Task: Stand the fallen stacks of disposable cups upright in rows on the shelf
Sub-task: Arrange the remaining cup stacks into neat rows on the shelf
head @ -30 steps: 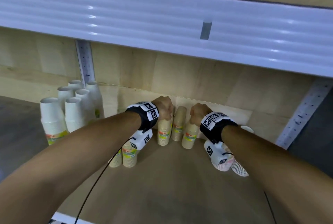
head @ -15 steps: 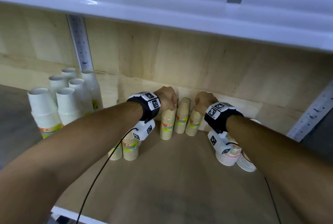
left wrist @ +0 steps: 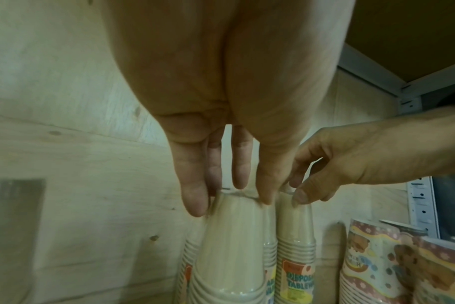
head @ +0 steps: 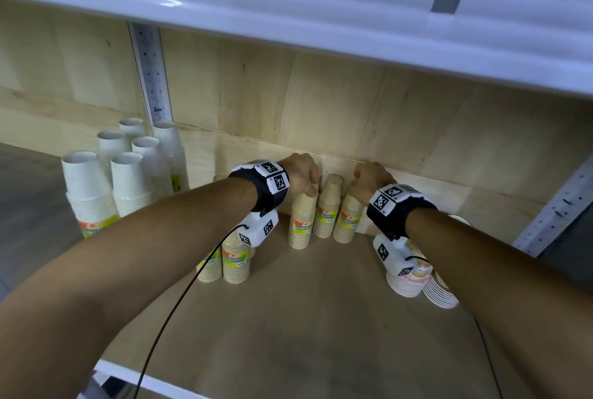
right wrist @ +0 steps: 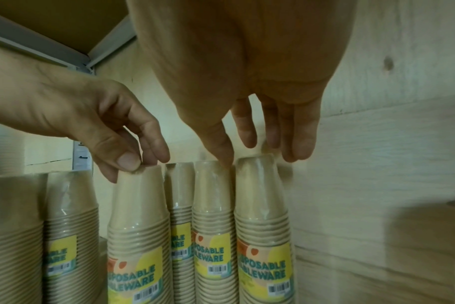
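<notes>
— While both my arms reach to the back of the shelf (head: 321, 334), what does the head view show?
— My left hand (head: 301, 174) on top of the left kraft stack (head: 301, 222); my right hand (head: 369, 178) on the right kraft stack (head: 346, 220). Middle stack (head: 329, 206) stands between, untouched. All upright, near the back panel. White cup stacks (head: 109, 187) stand well left; patterned stacks (head: 414, 280) sit under my right wrist.
— Left wrist view?
— Fingertips (left wrist: 195, 197) curled down, pinching the stack's top rim (left wrist: 237, 236). Right hand (left wrist: 351, 164) pinches its neighbour.
— Right wrist view?
— Fingers (right wrist: 299, 144) straddle the rightmost stack's top (right wrist: 260, 205), thumb on one side. Contact blurred; grip uncertain. Left hand (right wrist: 91, 123) clamps its stack.
</notes>
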